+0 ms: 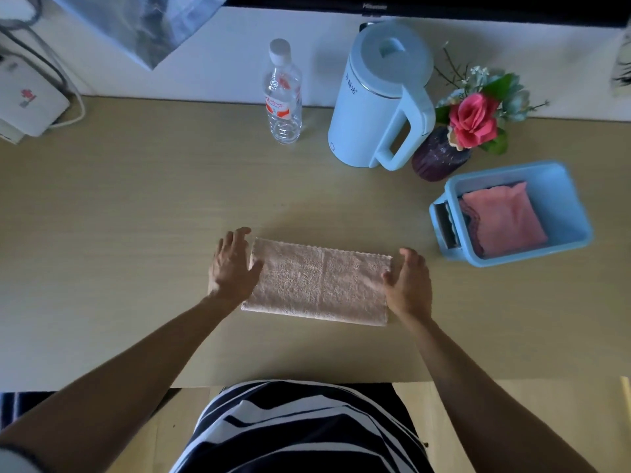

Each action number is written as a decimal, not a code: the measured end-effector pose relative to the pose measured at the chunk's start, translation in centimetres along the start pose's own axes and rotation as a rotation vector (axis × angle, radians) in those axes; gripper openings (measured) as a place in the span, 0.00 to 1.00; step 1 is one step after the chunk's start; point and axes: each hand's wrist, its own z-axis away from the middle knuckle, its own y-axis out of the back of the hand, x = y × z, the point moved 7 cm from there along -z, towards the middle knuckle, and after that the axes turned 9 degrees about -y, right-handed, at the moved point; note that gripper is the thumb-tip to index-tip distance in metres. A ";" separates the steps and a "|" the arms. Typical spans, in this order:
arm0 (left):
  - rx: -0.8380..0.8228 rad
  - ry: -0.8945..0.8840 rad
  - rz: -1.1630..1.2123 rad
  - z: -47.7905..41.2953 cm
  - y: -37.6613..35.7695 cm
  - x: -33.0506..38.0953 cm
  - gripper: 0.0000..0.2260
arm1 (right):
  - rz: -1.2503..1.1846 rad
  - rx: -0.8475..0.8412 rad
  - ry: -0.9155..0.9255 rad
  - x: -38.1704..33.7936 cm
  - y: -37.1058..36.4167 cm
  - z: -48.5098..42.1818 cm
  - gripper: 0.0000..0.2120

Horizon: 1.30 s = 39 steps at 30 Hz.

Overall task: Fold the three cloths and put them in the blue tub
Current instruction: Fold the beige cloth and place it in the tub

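A pale pink cloth (319, 281) lies on the wooden table, folded into a long rectangle. My left hand (233, 264) rests flat over its left end, fingers spread. At the cloth's right end sits my right hand (409, 279), fingers apart and thumb on the fabric. Neither hand grips anything. The blue tub (577, 213) stands to the right, and a folded pink cloth (508, 216) lies inside it on top of a darker cloth, of which only an edge shows.
Along the back stand a clear water bottle (282, 93), a light blue kettle (382, 97) and a dark vase with a pink rose (473, 121). A white device with cables (29, 100) sits at the far left. The table's front edge runs near my striped shirt.
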 end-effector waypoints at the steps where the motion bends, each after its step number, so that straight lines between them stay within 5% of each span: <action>1: 0.026 -0.090 -0.095 0.4 0.2 1.3 0.24 | 0.063 0.054 0.097 -0.8 0.0 0.7 0.24; 6: -0.216 -0.378 -0.250 4.2 -4.5 6.7 0.23 | 0.186 -0.137 0.448 -3.8 -4.5 4.8 0.21; 10: -0.360 -0.259 -0.358 6.1 -7.9 6.6 0.36 | 0.238 -0.187 0.319 -2.4 -5.5 6.5 0.26; 16: -0.500 -0.418 -0.481 2.9 -9.3 7.5 0.35 | 0.413 -0.087 0.263 -0.6 -5.1 9.2 0.31; 22: -0.525 -0.609 -0.613 -0.5 -7.9 10.9 0.29 | 0.268 -0.444 0.448 -4.6 -6.9 12.3 0.23; 25: -0.451 -0.824 -0.535 1.8 -7.1 12.2 0.22 | 0.273 -0.357 0.575 -5.3 -5.1 11.0 0.17; 30: -0.550 -0.920 -0.494 6.0 -7.6 9.9 0.18 | 0.506 -0.358 0.710 -2.9 -5.2 9.7 0.26; 34: -0.567 -0.887 -0.496 7.1 -7.4 9.1 0.22 | 0.522 -0.269 0.740 -3.3 -5.6 9.9 0.25; 39: -0.632 -0.895 -0.562 7.6 -7.4 8.1 0.36 | 0.401 -0.237 0.700 -4.6 -5.4 9.6 0.12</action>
